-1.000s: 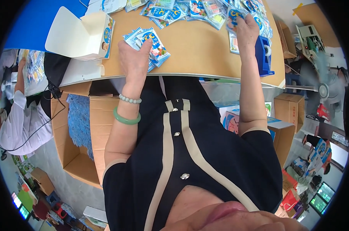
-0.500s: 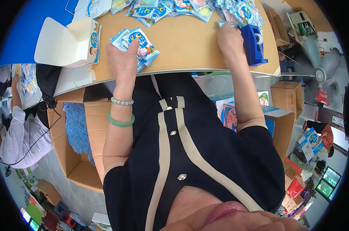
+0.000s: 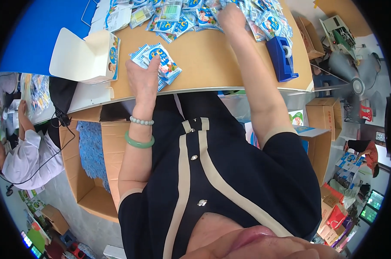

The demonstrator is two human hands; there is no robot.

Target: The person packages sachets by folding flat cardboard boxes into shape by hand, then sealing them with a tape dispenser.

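Note:
My left hand is closed around several small candy packets, fanned out and printed in blue and white, just above the near part of the table. A bead bracelet and a green bangle circle that wrist. My right hand reaches to the far side, onto a heap of similar packets. Its fingertips are hidden among them, so I cannot tell whether they grip one. Left of my left hand stands a white carton with its lid up and a blue printed side.
A blue tape dispenser stands at the right of the tan table. Flattened white cartons lie at the far left. Below the table is a large cardboard box. Another person in white works at the left; a fan stands right.
My right hand has moved left and farther away, from beside the tape dispenser to the middle of the heap. The left hand still holds its packets. The whole view has shifted slightly.

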